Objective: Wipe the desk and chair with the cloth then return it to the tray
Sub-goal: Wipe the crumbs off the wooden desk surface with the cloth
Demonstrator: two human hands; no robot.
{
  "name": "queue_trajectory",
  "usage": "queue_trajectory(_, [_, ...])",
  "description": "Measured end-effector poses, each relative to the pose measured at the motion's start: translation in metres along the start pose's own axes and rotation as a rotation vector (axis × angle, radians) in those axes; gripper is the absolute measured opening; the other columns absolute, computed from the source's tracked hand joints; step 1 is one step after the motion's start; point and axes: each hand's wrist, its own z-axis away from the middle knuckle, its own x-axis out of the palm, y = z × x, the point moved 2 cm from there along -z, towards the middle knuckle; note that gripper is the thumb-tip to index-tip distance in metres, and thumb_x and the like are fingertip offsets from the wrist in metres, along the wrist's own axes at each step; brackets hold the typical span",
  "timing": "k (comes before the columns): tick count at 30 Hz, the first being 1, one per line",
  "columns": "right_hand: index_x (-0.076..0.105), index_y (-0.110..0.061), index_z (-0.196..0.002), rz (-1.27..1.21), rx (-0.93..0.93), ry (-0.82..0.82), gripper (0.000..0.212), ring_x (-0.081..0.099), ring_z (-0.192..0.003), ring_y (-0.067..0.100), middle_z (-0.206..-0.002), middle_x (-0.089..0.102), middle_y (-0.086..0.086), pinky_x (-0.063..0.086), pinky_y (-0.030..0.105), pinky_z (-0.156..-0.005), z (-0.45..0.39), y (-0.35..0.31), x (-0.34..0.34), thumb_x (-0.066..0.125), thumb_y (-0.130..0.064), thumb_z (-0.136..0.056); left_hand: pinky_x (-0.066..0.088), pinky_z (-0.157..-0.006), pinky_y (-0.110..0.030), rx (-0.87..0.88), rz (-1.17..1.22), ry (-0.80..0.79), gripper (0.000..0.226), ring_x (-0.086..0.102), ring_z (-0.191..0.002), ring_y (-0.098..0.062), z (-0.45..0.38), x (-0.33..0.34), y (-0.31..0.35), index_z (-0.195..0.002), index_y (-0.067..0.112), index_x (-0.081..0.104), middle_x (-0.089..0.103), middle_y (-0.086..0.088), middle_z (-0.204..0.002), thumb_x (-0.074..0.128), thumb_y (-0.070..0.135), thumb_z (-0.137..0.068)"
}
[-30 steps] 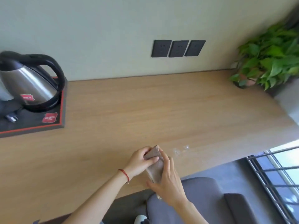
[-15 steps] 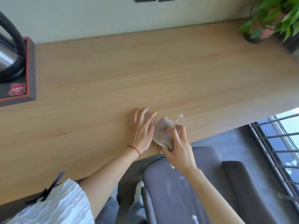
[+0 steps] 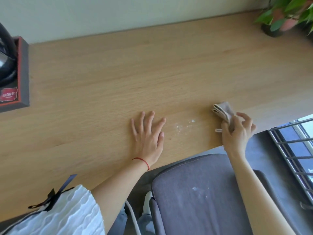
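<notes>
My right hand (image 3: 237, 133) grips a folded beige cloth (image 3: 223, 111) near the front right edge of the wooden desk (image 3: 118, 78); the cloth's folded end pokes out past my fingers and rests on the wood. My left hand (image 3: 148, 134) lies flat on the desk with fingers spread, holding nothing. Between the two hands is a patch of white crumbs (image 3: 183, 125). The grey chair (image 3: 199, 197) sits below the desk edge with white specks on its seat. The dark tray (image 3: 23, 77) with a red rim stands at the far left.
A black and steel kettle (image 3: 6, 61) sits on the tray. A potted green plant (image 3: 281, 16) stands at the desk's back right corner by the wall. A metal window grille (image 3: 294, 160) runs along the right, beside the chair.
My hands have parted: the right hand carried the cloth to the right, past the crumbs, while the left hand stayed flat on the desk. The camera tilted down and closer.
</notes>
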Motion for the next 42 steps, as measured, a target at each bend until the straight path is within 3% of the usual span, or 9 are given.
queue_trajectory(7, [0.062, -0.015, -0.121, 0.060, -0.208, -0.192, 0.043, 0.045, -0.103, 0.035, -0.123, 0.051, 0.018, 0.047, 0.047, -0.080, 0.037, -0.041, 0.032, 0.057, 0.000, -0.081, 0.006, -0.116, -0.059, 0.022, 0.055, 0.035, 0.052, 0.018, -0.144, -0.030, 0.002, -0.003, -0.001, -0.136, 0.033, 0.042, 0.032, -0.004, -0.153, 0.029, 0.028, -0.086])
queue_trajectory(12, [0.063, -0.027, -0.121, 0.050, -0.446, -0.384, 0.047, 0.046, -0.097, 0.029, -0.123, 0.054, 0.010, 0.042, 0.037, -0.082, 0.063, -0.076, 0.050, 0.056, -0.010, -0.078, 0.018, -0.118, -0.051, -0.068, 0.340, 0.147, 0.057, 0.026, -0.141, -0.031, 0.004, -0.006, -0.017, -0.136, 0.014, 0.045, 0.035, -0.014, -0.149, 0.036, 0.006, -0.081])
queue_trajectory(17, [0.064, -0.035, -0.115, 0.138, -0.717, -0.548, 0.044, 0.043, -0.104, 0.022, -0.126, 0.055, 0.004, 0.036, 0.036, -0.080, 0.052, -0.043, 0.025, 0.046, -0.018, -0.078, 0.026, -0.115, -0.050, -0.023, 0.240, 0.146, 0.054, 0.026, -0.140, -0.028, 0.013, -0.005, -0.028, -0.136, 0.016, 0.046, 0.036, -0.012, -0.149, 0.041, 0.008, -0.083])
queue_trajectory(21, [0.064, -0.032, -0.118, 0.156, -0.258, -0.293, 0.053, 0.040, -0.112, 0.032, -0.135, 0.048, 0.005, 0.042, 0.053, -0.086, 0.002, -0.030, 0.031, 0.051, 0.001, -0.078, 0.029, -0.113, -0.050, -0.072, 0.227, 0.146, 0.052, 0.028, -0.139, -0.027, 0.010, -0.006, -0.026, -0.134, 0.017, 0.047, 0.039, -0.010, -0.148, 0.038, 0.012, -0.083])
queue_trajectory(23, [0.061, -0.034, -0.122, 0.142, -0.129, -0.209, 0.053, 0.036, -0.115, 0.032, -0.139, 0.044, 0.004, 0.034, 0.049, -0.097, 0.003, -0.051, 0.048, 0.049, -0.003, -0.081, 0.030, -0.112, -0.050, -0.091, 0.221, 0.134, 0.052, 0.029, -0.138, -0.027, 0.008, -0.007, -0.024, -0.133, 0.018, 0.047, 0.038, -0.009, -0.148, 0.037, 0.014, -0.083])
queue_trajectory(29, [0.061, -0.036, -0.123, 0.100, -0.465, -0.397, 0.045, 0.044, -0.110, 0.029, -0.133, 0.051, 0.002, 0.037, 0.042, -0.094, 0.060, -0.105, 0.073, 0.050, -0.020, -0.083, 0.028, -0.112, -0.050, -0.111, 0.189, 0.100, 0.052, 0.031, -0.137, -0.029, 0.010, -0.012, -0.022, -0.125, 0.014, 0.052, 0.038, -0.010, -0.147, 0.043, 0.010, -0.075])
queue_trajectory(36, [0.060, -0.045, -0.119, 0.067, -0.730, -0.546, 0.030, 0.043, -0.104, 0.018, -0.133, 0.050, -0.007, 0.028, 0.026, -0.086, 0.080, -0.031, 0.021, 0.051, -0.042, -0.090, 0.028, -0.113, -0.048, -0.085, 0.165, 0.107, 0.053, 0.031, -0.137, -0.029, 0.011, -0.014, -0.022, -0.134, 0.018, 0.046, 0.037, -0.009, -0.148, 0.045, 0.008, -0.082])
queue_trajectory(38, [0.067, -0.041, -0.111, 0.143, -0.680, -0.420, 0.025, 0.042, -0.102, 0.020, -0.129, 0.055, -0.004, 0.023, 0.027, -0.080, 0.050, -0.015, 0.019, 0.054, -0.037, -0.090, 0.028, -0.112, -0.048, -0.094, 0.161, 0.114, 0.052, 0.033, -0.136, -0.030, 0.010, -0.014, -0.021, -0.133, 0.017, 0.048, 0.038, -0.010, -0.148, 0.042, 0.011, -0.082])
queue_trajectory(42, [0.072, -0.033, -0.103, 0.141, -0.210, -0.153, 0.019, 0.040, -0.106, 0.030, -0.128, 0.055, -0.001, 0.039, 0.045, -0.085, -0.005, -0.002, 0.024, 0.059, -0.031, -0.090, 0.030, -0.111, -0.048, -0.099, 0.159, 0.106, 0.051, 0.032, -0.136, -0.029, 0.009, -0.011, -0.022, -0.133, 0.017, 0.047, 0.037, -0.009, -0.148, 0.040, 0.012, -0.083])
